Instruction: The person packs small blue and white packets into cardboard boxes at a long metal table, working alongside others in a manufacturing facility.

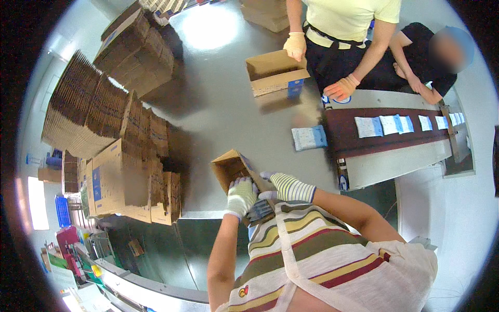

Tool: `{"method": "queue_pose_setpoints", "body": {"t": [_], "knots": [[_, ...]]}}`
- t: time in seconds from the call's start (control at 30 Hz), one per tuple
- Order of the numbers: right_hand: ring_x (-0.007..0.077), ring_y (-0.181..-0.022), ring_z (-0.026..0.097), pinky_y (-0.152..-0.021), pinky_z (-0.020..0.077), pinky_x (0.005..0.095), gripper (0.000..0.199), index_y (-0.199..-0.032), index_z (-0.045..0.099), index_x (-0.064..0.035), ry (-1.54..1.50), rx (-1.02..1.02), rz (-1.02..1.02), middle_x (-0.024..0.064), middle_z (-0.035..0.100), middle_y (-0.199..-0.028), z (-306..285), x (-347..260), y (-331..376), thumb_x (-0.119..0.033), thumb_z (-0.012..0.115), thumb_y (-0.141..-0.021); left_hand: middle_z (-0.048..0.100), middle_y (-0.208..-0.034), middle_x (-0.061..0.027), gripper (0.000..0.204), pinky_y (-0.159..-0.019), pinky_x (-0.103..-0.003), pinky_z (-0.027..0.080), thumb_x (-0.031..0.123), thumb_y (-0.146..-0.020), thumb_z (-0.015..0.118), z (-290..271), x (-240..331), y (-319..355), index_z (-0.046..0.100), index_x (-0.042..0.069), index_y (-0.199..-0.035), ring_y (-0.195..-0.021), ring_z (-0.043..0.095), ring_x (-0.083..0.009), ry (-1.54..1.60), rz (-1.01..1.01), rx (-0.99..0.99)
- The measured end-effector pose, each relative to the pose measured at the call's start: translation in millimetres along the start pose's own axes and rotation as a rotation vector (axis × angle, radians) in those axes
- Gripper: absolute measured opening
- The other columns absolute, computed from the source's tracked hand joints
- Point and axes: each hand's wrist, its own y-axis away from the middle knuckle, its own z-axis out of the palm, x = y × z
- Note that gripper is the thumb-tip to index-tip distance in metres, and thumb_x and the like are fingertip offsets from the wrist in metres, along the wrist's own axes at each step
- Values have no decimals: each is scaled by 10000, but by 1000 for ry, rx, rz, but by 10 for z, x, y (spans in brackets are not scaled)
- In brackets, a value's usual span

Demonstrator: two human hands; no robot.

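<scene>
**Packing table: two open cartons, one conveyor, stacked flats**

Item 1. Small cardboard box (pixel 232 169), open, tilted on its side at the near edge of the steel table (pixel 218 104), its mouth turned toward the wearer. Count: one in hand.

Item 2. Left hand (pixel 240 196), in a light knit glove, fingers curled closed over a dark bundle of packets (pixel 260 210) held against the box's lower end.

Item 3. Right hand (pixel 287 187), in a striped glove, fingers bent and pressing on the same box's near flap, touching the left hand.

Item 4. Second open carton (pixel 275 73), upright, on the far side of the table; a co-worker's gloved hand (pixel 296 46) rests on its rim, the other gloved hand (pixel 340 88) on the conveyor end.

Item 5. Conveyor belt (pixel 348 140), dark, at the right, carrying about six pale blue-and-white packets (pixel 368 126) in a row (the farthest ones too small to count surely).

Item 6. One loose packet (pixel 309 138) lying flat on the table just beside the belt.

Item 7. Flattened cartons (pixel 88 109), several tall stacks at the left, sheets too many to count
</scene>
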Motion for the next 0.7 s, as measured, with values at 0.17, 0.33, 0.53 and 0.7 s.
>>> {"method": "queue_pose_setpoints", "body": {"t": [0.17,0.33,0.53,0.7], "knots": [[398,-1074,520,-943,406,413,706,-1215,472,41,-68,83,34,267,542,-1153,10,311,-129,-544,529,-824,416,-1300,-189,536,-1037,-517,220,287,-813,524,386,107,211,421,-5,-1250,-1225,355,-382,-201,-49,195],[385,-1071,527,-942,405,414,689,-1200,494,33,35,78,-14,267,541,-1156,-32,637,-200,-542,534,-821,451,-1253,-185,469,-1040,-547,203,246,-811,500,452,-49,32,456,-2,-1207,-1226,362,-379,-240,-74,99],[371,-1003,567,-897,433,429,540,-1131,554,0,265,301,-2,219,600,-1069,-766,1391,-303,-430,595,-806,483,-1167,-160,468,-1022,-532,242,267,-786,542,482,-106,58,479,19,-1179,-1163,415,-351,-237,-43,141],[339,-1015,565,-891,439,399,444,-1144,555,-44,525,227,291,182,599,-1095,-1685,1415,-465,-272,648,-774,484,-1185,-161,479,-1027,-524,246,255,-774,557,487,-68,58,476,22,-1184,-1172,411,-348,-233,-79,140]]}}
